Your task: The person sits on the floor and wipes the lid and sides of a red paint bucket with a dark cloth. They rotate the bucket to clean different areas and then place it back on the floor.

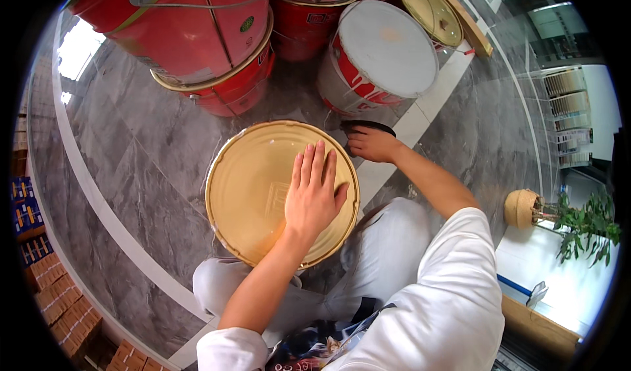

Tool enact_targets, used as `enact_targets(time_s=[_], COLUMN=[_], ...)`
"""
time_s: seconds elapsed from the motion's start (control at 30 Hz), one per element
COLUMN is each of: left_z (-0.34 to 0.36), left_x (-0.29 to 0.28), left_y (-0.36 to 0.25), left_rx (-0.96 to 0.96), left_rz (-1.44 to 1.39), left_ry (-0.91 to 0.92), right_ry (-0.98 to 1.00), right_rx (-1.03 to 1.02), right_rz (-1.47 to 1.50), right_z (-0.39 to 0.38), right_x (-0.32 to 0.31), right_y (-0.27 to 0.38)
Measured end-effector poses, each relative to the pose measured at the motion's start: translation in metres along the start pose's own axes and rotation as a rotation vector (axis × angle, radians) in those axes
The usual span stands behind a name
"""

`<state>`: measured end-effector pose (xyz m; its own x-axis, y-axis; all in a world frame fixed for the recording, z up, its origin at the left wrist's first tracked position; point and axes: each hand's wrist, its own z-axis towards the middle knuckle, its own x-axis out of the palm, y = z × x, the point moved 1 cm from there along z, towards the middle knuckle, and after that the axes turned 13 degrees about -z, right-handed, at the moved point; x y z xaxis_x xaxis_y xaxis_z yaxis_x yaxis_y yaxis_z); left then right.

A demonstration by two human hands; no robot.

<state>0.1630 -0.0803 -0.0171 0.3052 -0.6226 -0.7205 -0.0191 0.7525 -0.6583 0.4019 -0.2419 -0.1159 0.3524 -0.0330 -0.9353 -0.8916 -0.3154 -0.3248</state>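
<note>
My left hand (312,197) lies flat, palm down, on the gold metal lid (250,180) of a round bucket in front of me. Its fingers are stretched out toward the far rim, with the thumb apart at the right. Just beyond the lid's right edge, my right hand (373,145) is closed on a black, curved, narrow object (378,126). The kind of this object cannot be made out. The lid hides the bucket's body, and my bent knees (394,229) are close on the near side.
Stacked red paint buckets (190,29) stand at the far left. A red bucket with a whitish top (388,45) stands far right, beside another gold lid (430,14). Boxes (56,298) line the left edge. A potted plant (522,208) is at the right, on the grey marble floor (144,167).
</note>
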Motion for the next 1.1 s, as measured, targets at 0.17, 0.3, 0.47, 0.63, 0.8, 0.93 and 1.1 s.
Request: enact_targets(time_s=[0.17, 0.3, 0.47, 0.63, 0.8, 0.93, 1.1], left_z=[-0.001, 0.017, 0.035, 0.056, 0.073, 0.093, 0.107], left_x=[0.000, 0.003, 0.050, 0.071, 0.099, 0.164, 0.211], left_y=[-0.005, -0.036, -0.066, -0.085, -0.111, -0.081, -0.064], left_rx=[0.046, 0.249, 0.225, -0.091, -0.416, -0.861, -1.071], left_rz=[0.072, -0.024, -0.364, -0.247, -0.107, -0.360, -0.719], left_ry=[-0.049, -0.098, -0.118, -0.098, -0.010, -0.304, -0.898], right_ry=[-0.125, -0.172, -0.335, -0.358, -0.032, 0.066, -0.423], right_rx=[0.051, 0.104, 0.078, 0.094, -0.478, -0.614, -0.138], right_rz=[-0.034, -0.109, -0.211, -0.285, -1.121, -0.965, -0.101], right_z=[-0.031, -0.055, -0.051, -0.053, -0.023, -0.022, -0.023], right_x=[-0.032, -0.028, -0.022, 0.065, 0.118, 0.149, 0.083], right_y=[0.003, -0.010, -0.044, -0.067, -0.053, -0.040, -0.053])
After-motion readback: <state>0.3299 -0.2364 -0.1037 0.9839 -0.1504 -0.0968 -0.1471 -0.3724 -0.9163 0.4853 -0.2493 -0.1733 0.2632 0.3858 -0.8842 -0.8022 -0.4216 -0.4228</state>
